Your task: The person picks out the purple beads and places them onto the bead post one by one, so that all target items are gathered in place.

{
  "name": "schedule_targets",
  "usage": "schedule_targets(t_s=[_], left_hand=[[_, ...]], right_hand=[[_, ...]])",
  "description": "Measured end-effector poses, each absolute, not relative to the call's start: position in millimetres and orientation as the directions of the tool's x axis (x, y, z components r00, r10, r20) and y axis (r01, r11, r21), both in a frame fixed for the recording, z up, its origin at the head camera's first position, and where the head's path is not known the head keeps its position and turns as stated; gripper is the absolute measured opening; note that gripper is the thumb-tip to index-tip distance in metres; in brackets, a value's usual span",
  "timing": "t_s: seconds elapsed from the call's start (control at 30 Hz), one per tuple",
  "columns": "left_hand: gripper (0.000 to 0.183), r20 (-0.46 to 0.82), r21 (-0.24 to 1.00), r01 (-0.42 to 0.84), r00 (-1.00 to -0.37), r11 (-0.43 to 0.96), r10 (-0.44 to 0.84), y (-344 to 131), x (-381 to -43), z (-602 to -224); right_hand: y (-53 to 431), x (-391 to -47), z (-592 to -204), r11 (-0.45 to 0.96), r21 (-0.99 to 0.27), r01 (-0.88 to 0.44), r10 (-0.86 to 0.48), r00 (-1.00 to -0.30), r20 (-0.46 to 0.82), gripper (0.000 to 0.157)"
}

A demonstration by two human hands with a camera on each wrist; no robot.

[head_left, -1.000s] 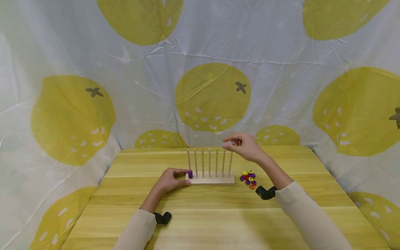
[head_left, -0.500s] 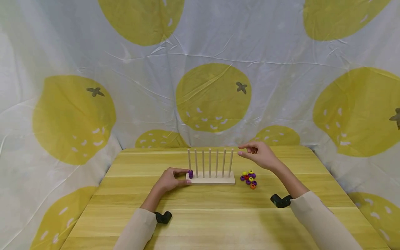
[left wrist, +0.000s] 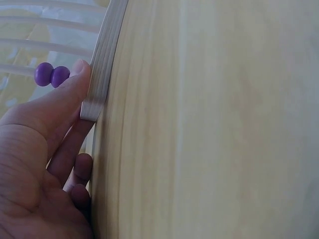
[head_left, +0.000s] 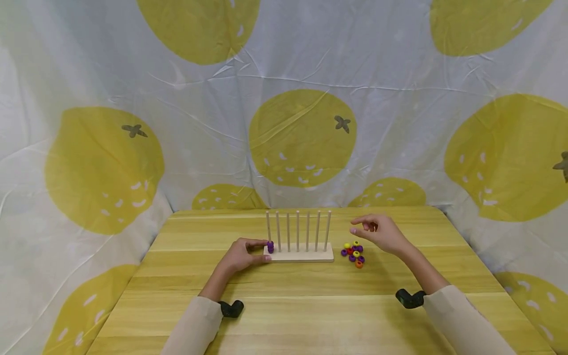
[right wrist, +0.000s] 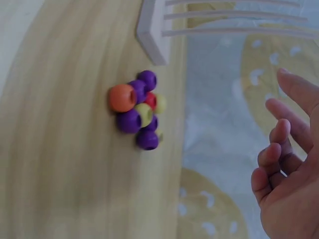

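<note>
A pale wooden peg rack (head_left: 298, 255) with several upright pegs stands on the table. Two purple beads (left wrist: 52, 74) are stacked low on its leftmost peg. My left hand (head_left: 239, 255) grips the left end of the rack's base, with the thumb (left wrist: 75, 87) at its front edge. Right of the rack lies a small cluster of loose beads: purple ones (right wrist: 128, 121), yellow ones (head_left: 356, 254), a red bead (head_left: 349, 251) and an orange bead (right wrist: 122, 97). My right hand (head_left: 383, 234) is raised just above and right of this cluster, fingers loosely bent, holding nothing.
The wooden table (head_left: 284, 315) reaches back to a white curtain (head_left: 390, 148) printed with large yellow fruit. Each wrist carries a black camera mount, one on the left (head_left: 232, 309) and one on the right (head_left: 410, 299).
My right hand has moved from above the rack's right pegs rightward and down, toward the loose beads. The left hand and the rack have stayed in place.
</note>
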State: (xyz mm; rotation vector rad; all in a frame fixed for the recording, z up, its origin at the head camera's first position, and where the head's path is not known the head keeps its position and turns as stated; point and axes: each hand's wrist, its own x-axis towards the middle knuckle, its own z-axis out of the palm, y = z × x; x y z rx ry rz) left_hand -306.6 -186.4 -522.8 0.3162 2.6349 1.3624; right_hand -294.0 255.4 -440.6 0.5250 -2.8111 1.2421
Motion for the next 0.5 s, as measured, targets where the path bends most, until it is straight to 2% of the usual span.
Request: schedule_targets(t_s=[0.23,0.5], left_hand=[[0.053,-0.036,0.815,0.120,-0.966,0.567,0.256,-186,-305,-522],[0.054,-0.030,0.810,0.129,-0.965,0.571,0.261,-187,-306,-521]], right_hand=[[268,-291,-463,0.630,-0.718,-0.296,-0.278,-0.949,0.148,0.036],[276,-291,-480,0.641,-0.727,-0.246,-0.251,-0.962,0.104,0.041]])
